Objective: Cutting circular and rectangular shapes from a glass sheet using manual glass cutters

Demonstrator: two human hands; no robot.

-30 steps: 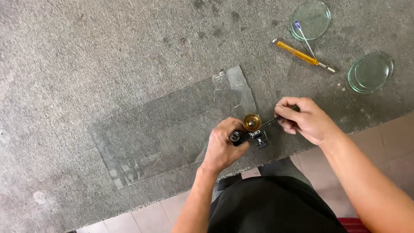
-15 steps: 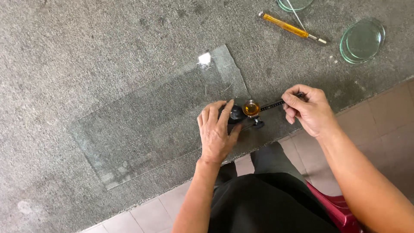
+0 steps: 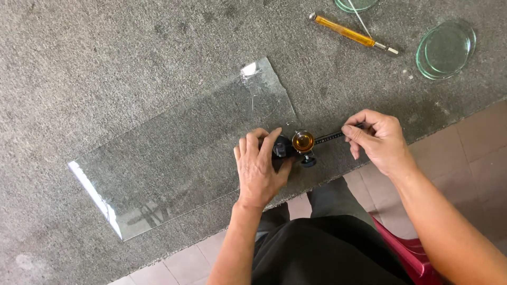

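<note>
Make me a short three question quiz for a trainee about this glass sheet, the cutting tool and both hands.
1. True or false: the left hand rests flat on the clear rectangular glass sheet, at the black base of the circle cutter with the amber oil cup.
2. What does the right hand pinch?
A. the yellow-handled glass cutter
B. the circle cutter's thin ruled bar
C. the stack of round glass discs
3. On what surface does the glass sheet lie?

Key: 1 true; 2 B; 3 grey carpet-like mat.
</note>
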